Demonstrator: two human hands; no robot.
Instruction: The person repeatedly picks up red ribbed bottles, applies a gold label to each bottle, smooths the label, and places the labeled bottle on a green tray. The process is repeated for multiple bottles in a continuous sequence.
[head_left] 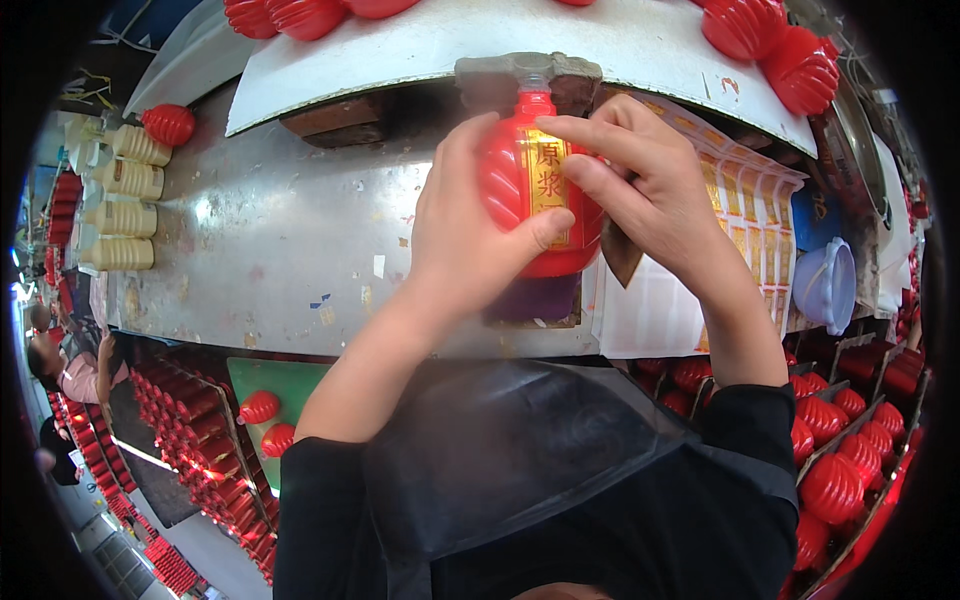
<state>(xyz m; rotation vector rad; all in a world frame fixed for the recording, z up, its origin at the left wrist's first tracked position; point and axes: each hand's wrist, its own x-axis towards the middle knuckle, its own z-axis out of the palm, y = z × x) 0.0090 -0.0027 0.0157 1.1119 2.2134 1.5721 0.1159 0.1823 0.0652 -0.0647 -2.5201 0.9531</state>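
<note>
A red ribbed bottle (pixel 505 180) with a clear neck lies label side up on the metal worktable, its neck against a grey block (pixel 470 85). My left hand (pixel 465 215) is wrapped round the bottle's left side, its thumb pressing the lower part of the gold label (pixel 546 190). At the label's upper right edge, my right hand (pixel 645 165) has its index finger and thumb closed on the label against the bottle. Under that hand shows a pointed brownish piece (pixel 622 258) that I cannot make out. A purple support (pixel 540 300) sits below the bottle's base.
Sheets of gold labels (pixel 755 215) lie on the right, beside a pale purple bucket (pixel 825 285). Cream-coloured bottles (pixel 130 180) line the table's left end. A white shelf (pixel 400 45) across the back carries red bottles (pixel 800 70). Racks of red bottles (pixel 840 480) flank me; a person (pixel 80 365) is far left.
</note>
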